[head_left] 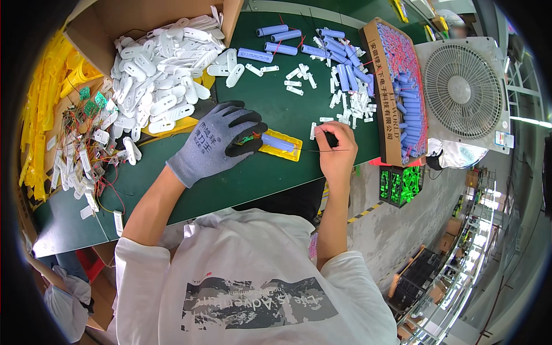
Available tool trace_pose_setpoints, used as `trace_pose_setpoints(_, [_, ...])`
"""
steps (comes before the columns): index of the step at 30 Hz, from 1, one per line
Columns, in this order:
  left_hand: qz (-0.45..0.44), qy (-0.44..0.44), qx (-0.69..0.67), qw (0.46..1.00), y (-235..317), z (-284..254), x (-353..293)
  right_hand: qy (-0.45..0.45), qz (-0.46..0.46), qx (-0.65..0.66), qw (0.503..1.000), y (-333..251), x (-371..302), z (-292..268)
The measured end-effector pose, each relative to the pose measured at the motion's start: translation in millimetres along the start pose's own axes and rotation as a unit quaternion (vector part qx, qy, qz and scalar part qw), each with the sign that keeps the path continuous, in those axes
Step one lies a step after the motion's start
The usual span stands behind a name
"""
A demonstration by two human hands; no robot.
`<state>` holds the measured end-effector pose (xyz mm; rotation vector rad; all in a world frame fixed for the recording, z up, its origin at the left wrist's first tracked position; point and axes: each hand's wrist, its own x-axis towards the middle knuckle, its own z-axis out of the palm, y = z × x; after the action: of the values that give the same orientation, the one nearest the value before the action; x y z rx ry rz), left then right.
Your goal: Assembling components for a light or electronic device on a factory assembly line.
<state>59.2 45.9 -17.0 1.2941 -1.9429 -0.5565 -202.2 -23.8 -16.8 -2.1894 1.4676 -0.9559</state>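
My left hand (221,141), in a grey glove with black fingers, grips the left end of a yellow plastic casing (296,150) on the green table. A blue cylindrical battery cell (278,143) lies inside the casing; a bit of green circuit board (247,138) shows by the gloved fingers. Bare, my right hand (338,150) has thumb and forefinger curled together at a small white plastic piece (313,131), seemingly pinching it. From the casing's right end a thin dark wire (313,150) runs across to my right hand. Its contact with the palm is unclear.
White plastic shells (158,80) spill from a cardboard box (95,34). Circuit boards with tangled wires (86,161) and yellow casings (43,109) lie left. Beyond my hands are loose battery cells (255,55) and small white pieces (345,109). A carton of cells (382,86) and a fan (460,89) stand right.
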Motion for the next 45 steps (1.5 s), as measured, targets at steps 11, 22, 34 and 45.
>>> trace_pose_setpoints(11, [0.013,0.01,0.013,1.0,1.8,-1.3,-0.2,-0.083,-0.042,-0.035,0.995,-2.7,10.9,-2.7])
trace_pose_setpoints(22, [0.012,-0.005,-0.002,1.0,-0.2,-1.2,-0.9,-0.054,0.082,0.298,0.949,-14.2,-18.9,-8.2])
trace_pose_setpoints(34, [0.019,0.003,0.005,1.0,-2.1,-1.4,0.8,-0.156,0.051,0.162,0.973,-30.9,-1.6,-13.2])
trace_pose_setpoints(45, [0.008,0.0,0.009,1.0,-4.0,2.7,-6.4,-0.314,0.001,0.126,0.941,-31.4,13.1,-24.7])
